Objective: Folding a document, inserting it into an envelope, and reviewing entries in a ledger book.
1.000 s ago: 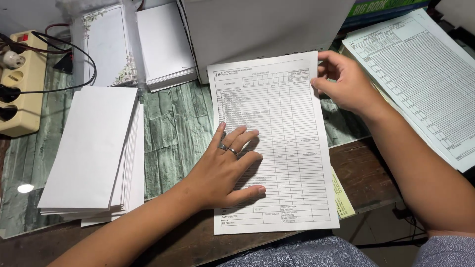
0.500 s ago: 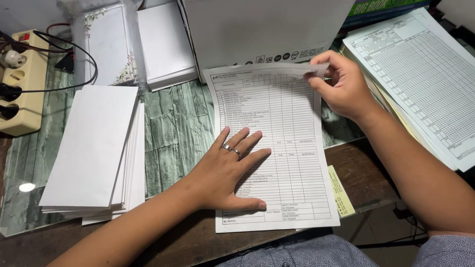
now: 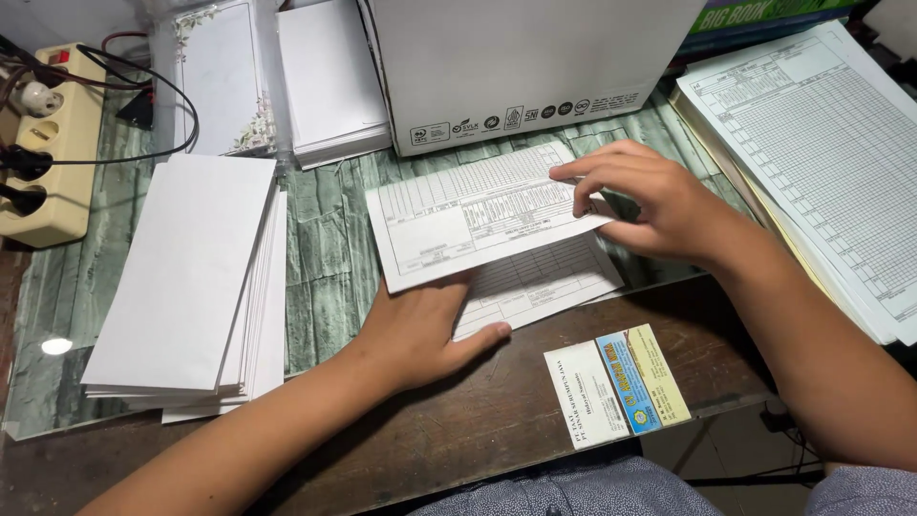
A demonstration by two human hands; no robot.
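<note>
A printed form sheet [image 3: 449,225] lies folded over on the green wood-pattern mat, its top part brought down toward me so the back side with a printed table faces up. My right hand [image 3: 650,205] presses fingertips on the folded flap near its right edge. My left hand [image 3: 420,330] sits under the flap's near edge, fingers hidden beneath the paper, thumb resting on the lower part of the sheet [image 3: 544,287].
A stack of white envelopes [image 3: 186,277] lies at left, a beige power strip [image 3: 43,162] with plugs beyond it. A white box [image 3: 525,67] stands behind. Large gridded sheets [image 3: 821,153] pile at right. Small cards [image 3: 616,382] lie near the desk's front edge.
My right hand has pulled the sheet's top edge down toward me, folding it over. My left hand's fingers are now covered by the flap. The small cards have come into view.
</note>
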